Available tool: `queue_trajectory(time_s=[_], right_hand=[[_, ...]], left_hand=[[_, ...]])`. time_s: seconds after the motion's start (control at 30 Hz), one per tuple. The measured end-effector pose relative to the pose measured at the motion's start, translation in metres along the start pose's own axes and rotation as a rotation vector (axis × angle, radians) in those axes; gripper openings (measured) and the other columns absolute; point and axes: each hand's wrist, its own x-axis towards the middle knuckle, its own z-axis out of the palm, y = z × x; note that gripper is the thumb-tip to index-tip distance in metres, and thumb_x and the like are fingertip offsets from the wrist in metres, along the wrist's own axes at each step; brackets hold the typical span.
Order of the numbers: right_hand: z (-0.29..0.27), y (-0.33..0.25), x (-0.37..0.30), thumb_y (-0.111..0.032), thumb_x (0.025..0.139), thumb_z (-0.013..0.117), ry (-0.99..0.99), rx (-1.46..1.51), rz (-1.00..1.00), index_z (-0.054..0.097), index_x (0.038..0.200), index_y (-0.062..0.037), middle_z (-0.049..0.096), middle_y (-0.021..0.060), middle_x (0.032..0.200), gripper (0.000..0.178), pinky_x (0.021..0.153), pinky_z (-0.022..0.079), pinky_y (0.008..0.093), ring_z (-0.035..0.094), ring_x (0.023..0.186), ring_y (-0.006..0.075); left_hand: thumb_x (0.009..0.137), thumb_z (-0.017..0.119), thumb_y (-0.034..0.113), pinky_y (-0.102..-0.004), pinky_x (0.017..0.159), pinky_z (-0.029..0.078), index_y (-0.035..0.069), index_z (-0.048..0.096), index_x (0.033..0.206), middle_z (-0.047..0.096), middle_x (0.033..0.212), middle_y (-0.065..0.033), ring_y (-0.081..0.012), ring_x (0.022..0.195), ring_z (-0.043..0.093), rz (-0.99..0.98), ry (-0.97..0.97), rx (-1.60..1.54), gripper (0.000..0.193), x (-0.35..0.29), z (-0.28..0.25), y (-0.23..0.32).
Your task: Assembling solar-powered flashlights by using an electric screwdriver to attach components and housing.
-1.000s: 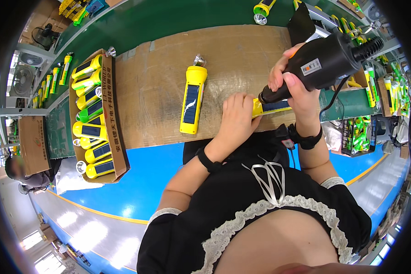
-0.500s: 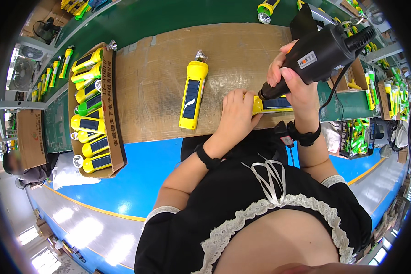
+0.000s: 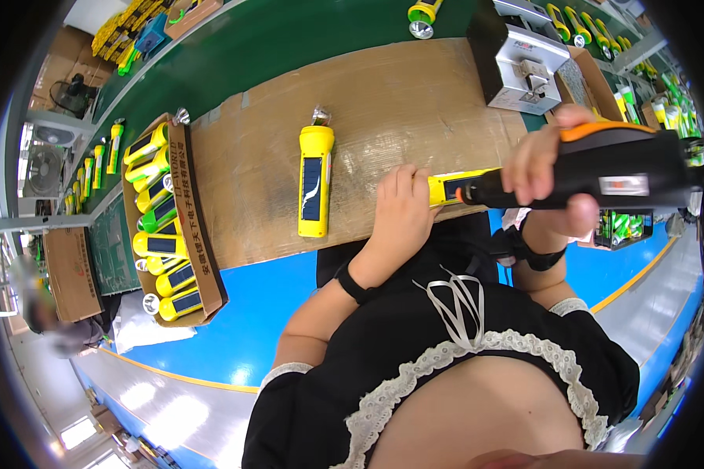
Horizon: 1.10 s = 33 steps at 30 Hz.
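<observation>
My left hand (image 3: 400, 209) presses down on a yellow flashlight (image 3: 455, 187) lying on the brown cardboard-covered bench (image 3: 383, 102) at its near edge. My right hand (image 3: 541, 176) grips a black and orange electric screwdriver (image 3: 602, 170), held level, with its tip at the flashlight's exposed end. A second yellow flashlight with a dark solar panel (image 3: 315, 181) lies alone on the bench to the left of my left hand.
An open cardboard box (image 3: 181, 227) at the left holds several yellow and green flashlights. A grey metal device (image 3: 526, 56) stands at the back right. Another flashlight (image 3: 423, 16) lies on the green belt (image 3: 289, 39) beyond. A blurred person (image 3: 35, 301) sits far left.
The screwdriver has swung from pointing up and away down to a level position across the flashlight. My left hand stays on the flashlight. The view has tilted slightly.
</observation>
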Motion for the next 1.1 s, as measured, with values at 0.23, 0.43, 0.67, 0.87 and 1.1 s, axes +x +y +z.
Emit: queue_trajectory(time_s=[0.23,0.43,0.67,0.87,1.1], right_hand=[[-0.057,-0.042,-0.014,-0.035,0.077,0.067,0.002,-0.185,-0.139,0.032,0.125,0.0035,0.049,0.0042,0.072,0.070,0.055,0.043,0.0280,0.051,0.059,0.0143],[-0.086,-0.022,-0.047,-0.015,0.076,0.066,0.359,-0.435,-0.073,0.038,0.122,0.0054,0.051,0.0094,0.072,0.058,0.059,0.044,0.0291,0.051,0.062,0.0173],[-0.092,-0.014,-0.056,-0.011,0.076,0.067,0.369,-0.442,-0.072,0.040,0.122,0.0042,0.053,0.0094,0.074,0.056,0.063,0.045,0.0290,0.053,0.066,0.0171],[-0.087,-0.006,-0.055,-0.007,0.076,0.066,0.339,-0.413,-0.050,0.037,0.123,0.0035,0.053,0.0087,0.073,0.056,0.063,0.044,0.0287,0.053,0.066,0.0169],[-0.086,0.003,-0.057,-0.004,0.075,0.065,0.367,-0.413,-0.037,0.038,0.122,0.0031,0.054,0.0086,0.073,0.055,0.063,0.045,0.0271,0.054,0.067,0.0151]], left_hand=[[0.070,0.071,0.012,-0.0458,0.091,0.035,0.002,0.046,0.114,0.048,0.118,-0.0188,-0.0365,0.108,0.047,0.055,-0.113,-0.037,0.052,-0.007,-0.019,0.002],[0.064,0.074,0.002,-0.0438,0.089,0.036,0.007,0.045,0.106,0.056,0.117,-0.0144,-0.0331,0.101,0.055,0.147,-0.088,-0.082,0.051,-0.027,-0.016,-0.016],[0.062,0.066,-0.004,-0.0410,0.088,0.039,0.008,0.044,0.107,0.055,0.120,-0.0151,-0.0319,0.105,0.056,0.281,0.030,-0.138,0.052,-0.025,-0.018,-0.017],[0.068,0.066,-0.005,-0.0399,0.082,0.048,0.010,0.042,0.109,0.057,0.118,-0.0169,-0.0345,0.105,0.058,0.369,0.133,-0.103,0.049,-0.030,-0.022,-0.025],[0.066,0.080,0.003,-0.0403,0.079,0.054,0.012,0.033,0.111,0.058,0.105,-0.0194,-0.0343,0.094,0.061,0.432,0.410,-0.048,0.065,-0.039,-0.037,-0.022]])
